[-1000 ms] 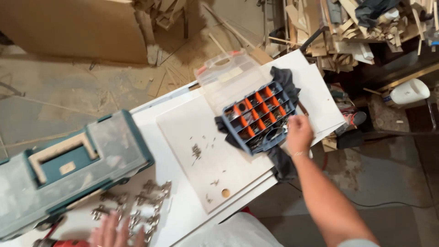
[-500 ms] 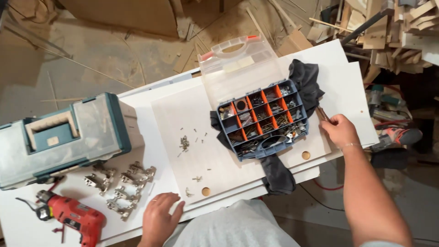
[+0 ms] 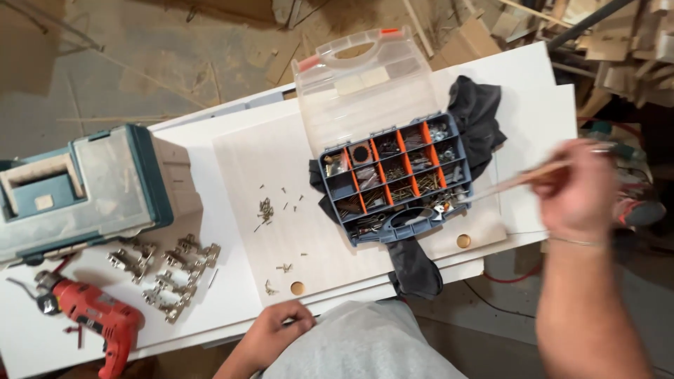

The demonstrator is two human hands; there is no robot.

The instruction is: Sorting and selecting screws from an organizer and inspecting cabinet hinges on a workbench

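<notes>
1. The right hand, at the right of the frame and blurred, is closed around a thin wooden-handled tool that slants down and left across the picture.
2. The tool's pale tip reaches the lower right edge of the compartment organizer; whether it touches cannot be told through the blur.
3. The organizer sits at the centre of the frame, a blue tray with orange dividers, its cells full of screws and small fittings, its clear lid swung open toward the top of the frame.
4. A dark cloth lies under the organizer and shows at its upper right and below its lower edge.
5. The left hand, at the bottom centre, rests curled on the near edge of the white board, holding nothing visible.
6. Loose screws lie scattered on the board, left of the organizer.
7. A cluster of metal hinges lies in the lower left, near the left hand but apart from it.
8. A red power drill lies in the bottom left corner.
9. A teal toolbox stands at the left edge, above the hinges.
</notes>
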